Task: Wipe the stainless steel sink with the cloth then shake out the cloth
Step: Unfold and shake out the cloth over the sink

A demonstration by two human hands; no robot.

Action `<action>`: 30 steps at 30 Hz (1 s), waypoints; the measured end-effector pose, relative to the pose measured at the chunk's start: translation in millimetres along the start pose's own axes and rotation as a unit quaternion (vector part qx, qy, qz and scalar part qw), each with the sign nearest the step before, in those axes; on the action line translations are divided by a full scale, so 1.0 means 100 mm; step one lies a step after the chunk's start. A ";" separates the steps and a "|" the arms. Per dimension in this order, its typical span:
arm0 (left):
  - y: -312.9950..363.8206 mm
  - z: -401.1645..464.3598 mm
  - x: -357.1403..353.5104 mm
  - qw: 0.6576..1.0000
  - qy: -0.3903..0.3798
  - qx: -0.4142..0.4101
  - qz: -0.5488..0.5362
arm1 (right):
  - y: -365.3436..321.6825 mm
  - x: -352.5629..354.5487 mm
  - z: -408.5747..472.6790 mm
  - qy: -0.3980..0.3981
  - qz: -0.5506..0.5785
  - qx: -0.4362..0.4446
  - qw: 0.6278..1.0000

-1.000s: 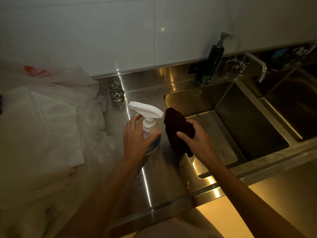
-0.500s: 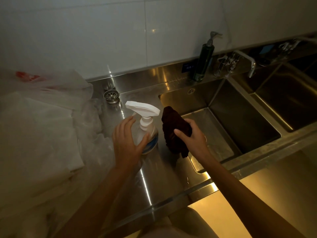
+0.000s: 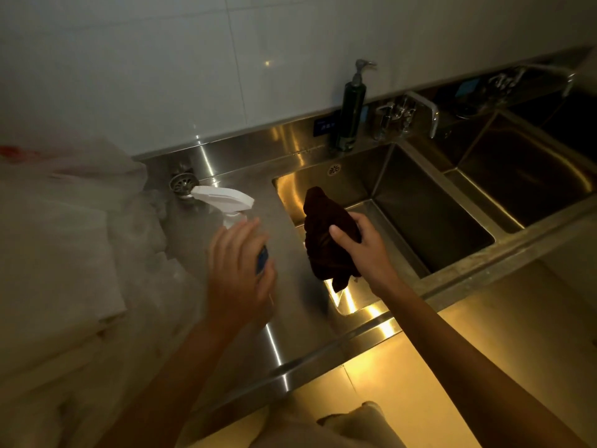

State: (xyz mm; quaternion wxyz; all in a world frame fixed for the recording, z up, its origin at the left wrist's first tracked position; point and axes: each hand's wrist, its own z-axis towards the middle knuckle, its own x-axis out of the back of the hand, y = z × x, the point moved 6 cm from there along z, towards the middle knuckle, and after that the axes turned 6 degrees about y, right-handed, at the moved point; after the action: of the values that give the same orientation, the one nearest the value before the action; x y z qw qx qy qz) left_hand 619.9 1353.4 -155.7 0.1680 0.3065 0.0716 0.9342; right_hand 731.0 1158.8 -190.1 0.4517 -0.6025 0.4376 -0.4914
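A stainless steel sink (image 3: 426, 227) is set into the steel counter, its basin dark and deep. My right hand (image 3: 365, 250) grips a bunched dark brown cloth (image 3: 323, 227) just above the sink's left rim; the cloth's tail hangs down toward the near corner. A white-headed spray bottle (image 3: 223, 197) stands on the counter left of the sink. My left hand (image 3: 235, 270) is right in front of the bottle with its fingers stretched out, blurred, hiding most of the bottle's body.
A dark soap pump bottle (image 3: 350, 114) and a faucet (image 3: 420, 108) stand behind the sink. A second basin (image 3: 523, 176) lies to the right. White plastic bags (image 3: 64, 237) pile up on the left. A round strainer (image 3: 183, 182) sits near the backsplash.
My left hand has loosened from its grip around the spray bottle and its fingers have straightened. My right hand still holds the cloth by the sink's left rim.
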 end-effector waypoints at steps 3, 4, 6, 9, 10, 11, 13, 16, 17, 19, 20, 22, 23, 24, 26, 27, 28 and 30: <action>0.44 0.11 -0.40 0.994 -0.100 -0.033 -0.008 | -0.03 0.25 0.02 -0.020 0.015 0.006 1.000; 0.58 0.14 -0.55 0.990 -0.137 -0.003 -0.025 | -0.04 0.36 0.02 -0.023 0.023 0.009 0.999; 0.83 0.21 -0.80 0.974 -0.185 0.106 -0.081 | -0.03 0.60 0.04 -0.017 0.021 0.019 0.999; 1.24 0.32 -1.07 0.945 -0.188 0.237 -0.124 | 0.02 1.02 0.07 -0.007 -0.005 0.030 1.000; 1.39 0.37 -1.14 0.941 -0.178 0.258 -0.127 | 0.04 1.17 0.07 -0.006 -0.015 0.032 0.999; 1.53 0.42 -1.21 0.934 -0.167 0.280 -0.144 | 0.07 1.32 0.08 -0.007 -0.028 0.034 0.999; 1.81 0.51 -1.35 0.918 -0.153 0.314 -0.189 | 0.10 1.62 0.08 -0.021 -0.046 0.042 0.998; 2.18 0.63 -1.53 0.919 -0.140 0.309 -0.201 | 0.14 2.05 0.07 -0.051 -0.074 0.050 0.995; 2.28 0.67 -1.58 0.923 -0.133 0.300 -0.201 | 0.15 2.17 0.06 -0.059 -0.086 0.054 0.993; 2.45 0.76 -1.64 0.932 -0.121 0.283 -0.191 | 0.15 2.38 0.06 -0.082 -0.095 0.066 0.990; 2.50 0.80 -1.66 0.935 -0.117 0.277 -0.189 | 0.13 2.46 0.06 -0.094 -0.094 0.071 0.989; 2.59 0.90 -1.69 0.939 -0.109 0.266 -0.188 | 0.08 2.57 0.07 -0.118 -0.091 0.078 0.986; 2.62 0.95 -1.70 0.943 -0.105 0.259 -0.180 | 0.06 2.61 0.10 -0.125 -0.095 0.082 0.984; 2.64 1.01 -1.70 0.949 -0.100 0.250 -0.165 | 0.04 2.63 0.14 -0.127 -0.107 0.089 0.982; 2.66 1.12 -1.68 0.960 -0.092 0.228 -0.136 | -0.01 2.63 0.24 -0.125 -0.153 0.106 0.975; 2.65 1.18 -1.67 0.963 -0.091 0.220 -0.125 | -0.03 2.62 0.29 -0.122 -0.185 0.115 0.968; 2.63 1.22 -1.66 0.965 -0.091 0.215 -0.116 | -0.06 2.59 0.34 -0.121 -0.218 0.124 0.960; 2.54 1.29 -1.64 0.969 -0.091 0.209 -0.097 | -0.15 2.52 0.43 -0.118 -0.280 0.142 0.942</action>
State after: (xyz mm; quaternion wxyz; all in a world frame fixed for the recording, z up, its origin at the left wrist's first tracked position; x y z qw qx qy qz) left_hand 752.2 1061.7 -82.0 0.1956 0.4105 0.2794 0.8457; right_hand 808.7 922.2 -130.7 0.4252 -0.6844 0.1207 -0.5799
